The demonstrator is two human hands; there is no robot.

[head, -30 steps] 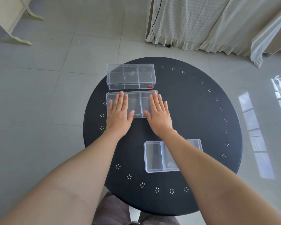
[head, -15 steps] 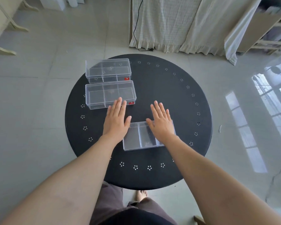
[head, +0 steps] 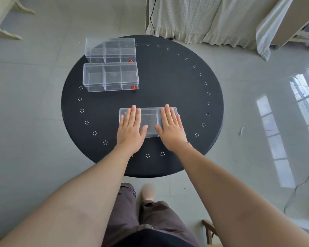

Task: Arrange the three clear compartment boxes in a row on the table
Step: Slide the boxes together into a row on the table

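While both hands lie flat and open on its lid, left hand (head: 130, 128) and right hand (head: 170, 128), gripping nothing, the near clear compartment box (head: 150, 120) sits toward the round black table (head: 177, 90)'s near edge. Light, stiff, slippery plastic; its short ends probably offer the surest hold.

A round black worktop (head: 168, 82), ringed near its rim with small clusters of pale dots, is set on a glossy pale grey tiled floor (head: 34, 122). Bright window reflections (head: 278, 139) are cast across the tiles at the right. A pale patterned curtain (head: 203, 16) is hung at the far side, with a black cable (head: 151, 16) trailed down beside it. Cream furniture legs (head: 5, 27) are seen at the upper left.
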